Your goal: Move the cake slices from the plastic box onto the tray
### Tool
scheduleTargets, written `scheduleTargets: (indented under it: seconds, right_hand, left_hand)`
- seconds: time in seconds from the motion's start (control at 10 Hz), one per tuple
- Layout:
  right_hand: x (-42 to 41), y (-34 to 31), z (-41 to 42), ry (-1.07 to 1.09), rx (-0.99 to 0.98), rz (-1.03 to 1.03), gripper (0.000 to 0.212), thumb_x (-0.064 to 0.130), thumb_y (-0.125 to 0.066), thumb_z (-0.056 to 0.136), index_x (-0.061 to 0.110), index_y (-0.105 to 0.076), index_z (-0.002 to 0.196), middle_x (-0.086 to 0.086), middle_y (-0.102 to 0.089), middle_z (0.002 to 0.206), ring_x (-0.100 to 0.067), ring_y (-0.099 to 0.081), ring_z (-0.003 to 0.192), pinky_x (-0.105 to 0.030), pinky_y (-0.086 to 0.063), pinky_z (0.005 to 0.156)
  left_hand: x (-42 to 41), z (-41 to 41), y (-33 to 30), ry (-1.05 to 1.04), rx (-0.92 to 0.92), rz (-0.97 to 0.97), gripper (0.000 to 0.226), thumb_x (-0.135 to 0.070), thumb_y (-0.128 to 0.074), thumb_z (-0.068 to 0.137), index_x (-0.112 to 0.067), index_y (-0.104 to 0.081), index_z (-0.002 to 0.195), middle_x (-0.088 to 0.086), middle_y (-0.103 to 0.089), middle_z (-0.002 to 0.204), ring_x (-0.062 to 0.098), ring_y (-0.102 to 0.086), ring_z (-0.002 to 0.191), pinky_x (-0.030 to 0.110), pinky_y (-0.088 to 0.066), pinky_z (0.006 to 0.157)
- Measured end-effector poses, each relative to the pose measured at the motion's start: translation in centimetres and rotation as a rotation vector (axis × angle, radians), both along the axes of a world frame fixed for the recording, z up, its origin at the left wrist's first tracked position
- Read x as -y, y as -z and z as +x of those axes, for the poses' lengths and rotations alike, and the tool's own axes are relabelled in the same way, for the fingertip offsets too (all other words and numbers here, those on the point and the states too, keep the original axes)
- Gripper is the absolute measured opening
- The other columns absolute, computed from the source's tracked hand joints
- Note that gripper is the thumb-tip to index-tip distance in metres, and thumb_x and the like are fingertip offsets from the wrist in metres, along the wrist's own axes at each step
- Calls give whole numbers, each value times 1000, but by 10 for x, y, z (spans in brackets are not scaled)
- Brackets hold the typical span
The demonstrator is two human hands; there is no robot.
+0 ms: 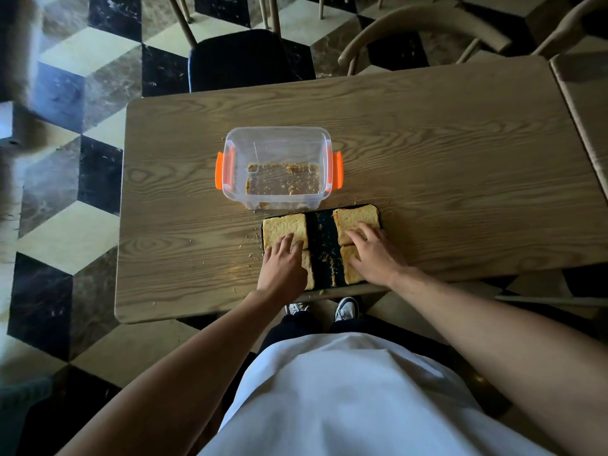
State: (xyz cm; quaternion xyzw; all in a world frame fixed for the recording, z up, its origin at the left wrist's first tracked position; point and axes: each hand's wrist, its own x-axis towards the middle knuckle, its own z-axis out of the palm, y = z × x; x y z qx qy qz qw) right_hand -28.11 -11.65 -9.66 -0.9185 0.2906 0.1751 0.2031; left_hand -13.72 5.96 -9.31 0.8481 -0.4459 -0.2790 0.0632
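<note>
A clear plastic box (276,143) with orange clips stands on the wooden table and holds only crumbs. Just in front of it lies a black tray (324,245) with several golden cake slices in two columns. The far left slice (284,227) and the far right slice (357,218) are fully visible. My left hand (283,268) lies flat over the near left slice (308,269), fingertips touching the far left one. My right hand (375,255) rests on the near right slice (349,264), fingers spread onto the far right one. Neither hand grips anything.
Crumbs are scattered on the table (427,159) left of the tray. A dark padded chair (246,60) stands behind the table, wooden chairs (424,28) to the back right. A second table (589,103) adjoins on the right.
</note>
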Motion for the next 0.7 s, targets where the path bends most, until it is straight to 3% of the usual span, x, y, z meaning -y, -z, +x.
scheduleTargets:
  seconds: [0.1,0.3,0.5,0.7]
  right_hand:
    - [1,-1,-2,14,-39,-11,64,40,-53,94,24,-30,151,-7,-17,163,-28,-16,147,-45,-20,118]
    - [0,-1,-3,61,-121,30,68,55,-37,98,32,-11,156,-1,6,166,-24,5,151,-40,7,114]
    - [4,-9,-2,7,-171,59,71,63,-27,96,34,-3,156,-1,15,165,-26,13,151,-46,8,118]
    - [11,-17,-4,-35,-212,80,75,69,-22,93,35,2,156,0,21,163,-29,19,149,-51,12,119]
  left_hand:
    - [3,6,-1,-4,-3,-9,67,-17,-56,86,-11,-34,149,17,-25,162,32,-19,150,49,-19,121]
    - [5,17,0,64,44,-8,63,-28,-53,94,-10,-32,150,17,-26,162,34,-22,150,49,-19,122]
    - [5,11,-7,55,77,2,64,-49,-44,98,-12,-35,149,16,-33,159,34,-28,147,50,-23,120]
    - [10,-3,-16,-39,91,36,75,-64,-34,96,-18,-28,154,12,-28,163,31,-23,150,50,-18,121]
